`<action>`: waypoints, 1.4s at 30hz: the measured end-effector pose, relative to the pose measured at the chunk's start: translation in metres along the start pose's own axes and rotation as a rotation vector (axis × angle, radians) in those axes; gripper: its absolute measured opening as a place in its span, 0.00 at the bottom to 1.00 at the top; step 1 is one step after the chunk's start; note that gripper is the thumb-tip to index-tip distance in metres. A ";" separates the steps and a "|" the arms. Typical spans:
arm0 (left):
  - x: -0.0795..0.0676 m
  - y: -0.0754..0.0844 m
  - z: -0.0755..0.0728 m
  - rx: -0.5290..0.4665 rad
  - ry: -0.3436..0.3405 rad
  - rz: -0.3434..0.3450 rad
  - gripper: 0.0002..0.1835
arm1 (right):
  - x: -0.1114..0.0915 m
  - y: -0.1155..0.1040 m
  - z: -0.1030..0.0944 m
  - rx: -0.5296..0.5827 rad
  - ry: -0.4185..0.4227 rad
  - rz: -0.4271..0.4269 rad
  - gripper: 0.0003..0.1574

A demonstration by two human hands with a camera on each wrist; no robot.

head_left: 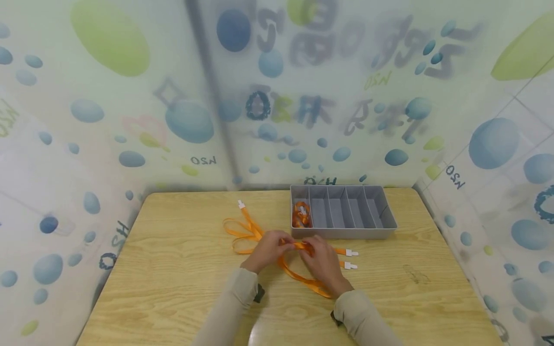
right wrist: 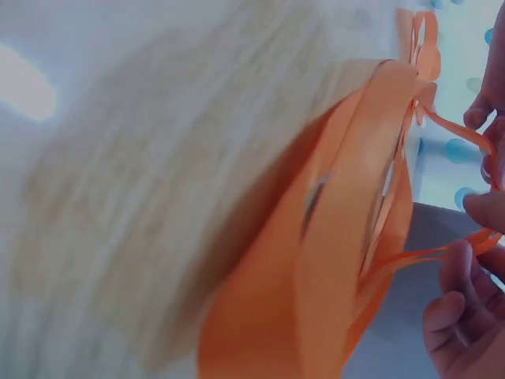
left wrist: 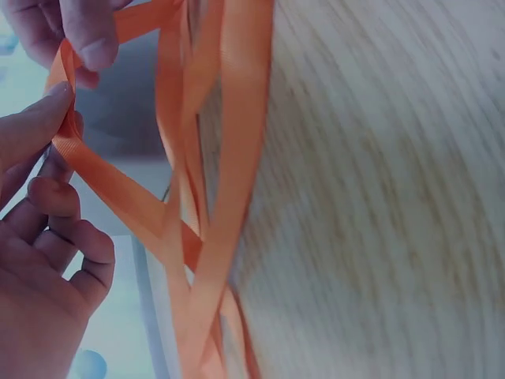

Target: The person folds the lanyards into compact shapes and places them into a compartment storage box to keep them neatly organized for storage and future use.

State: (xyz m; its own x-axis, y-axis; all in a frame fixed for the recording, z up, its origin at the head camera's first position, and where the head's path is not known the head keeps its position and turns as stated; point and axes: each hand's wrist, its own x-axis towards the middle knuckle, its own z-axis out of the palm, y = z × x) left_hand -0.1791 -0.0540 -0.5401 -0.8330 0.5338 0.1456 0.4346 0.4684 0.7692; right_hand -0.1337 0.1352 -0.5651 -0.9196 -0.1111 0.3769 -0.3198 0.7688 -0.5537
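head view: orange lanyard (head_left: 300, 245) between fingers (head_left: 281, 235)

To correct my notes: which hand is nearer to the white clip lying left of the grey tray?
The left hand: in the head view it is below and right of the white clip; the right hand is farther right.
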 end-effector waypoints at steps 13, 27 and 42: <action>0.003 0.013 -0.003 -0.101 -0.015 -0.064 0.05 | 0.004 -0.006 -0.010 0.029 0.045 -0.116 0.09; 0.003 0.024 -0.006 -0.180 -0.020 0.010 0.10 | 0.021 -0.017 -0.033 0.177 0.137 -0.069 0.10; 0.000 0.048 -0.007 -0.244 0.051 0.043 0.12 | 0.037 -0.037 -0.062 0.426 0.220 -0.044 0.09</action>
State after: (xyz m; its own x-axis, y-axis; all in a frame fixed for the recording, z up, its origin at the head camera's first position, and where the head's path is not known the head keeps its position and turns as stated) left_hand -0.1609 -0.0367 -0.4991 -0.8341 0.5109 0.2080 0.3799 0.2585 0.8882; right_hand -0.1420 0.1419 -0.4845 -0.8475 0.0336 0.5297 -0.4648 0.4350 -0.7712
